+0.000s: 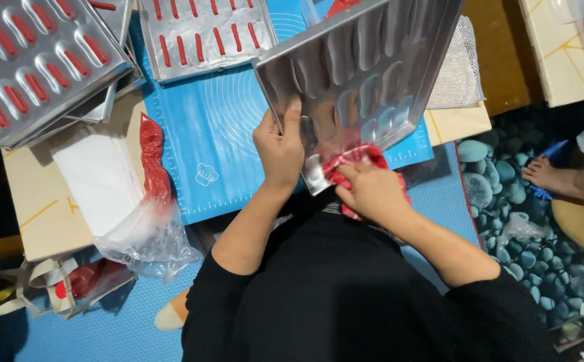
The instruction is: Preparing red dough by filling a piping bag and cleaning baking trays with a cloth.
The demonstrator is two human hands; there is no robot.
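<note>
**Metal mould tray held tilted and wiped with a red cloth**

A metal mould tray [366, 67] is held up over the blue mat [218, 141], tilted, with its long axis running from lower left to upper right and its lowest corner pointing down toward the person's lap. Its oblong hollows are seen empty and shiny. The left hand [280, 149] is closed around the tray's near left edge, thumb laid up along the metal. The right hand [372, 191] is bunched on a red cloth [356, 161], which is pressed against the tray's lowest corner.

The space around is crowded. To the upper left, filled trays [34, 60] with red strips in their hollows are stacked and overlapping; another filled tray [205, 30] lies at the top of the mat, just beside the raised tray's upper left edge. A piping bag [151, 201] with red filling lies along the mat's left border, partly on white paper [97, 174] on the low bench [37, 214]. A mesh cloth [456, 67] is partly hidden behind the raised tray's right side.

Open room is found in the bare middle of the mat, below the tray and left of the left hand. To the right, beyond the bench edge, a pebble-patterned floor [506, 201] is seen, where another person's bare foot [560, 177] rests well apart from the hands.
</note>
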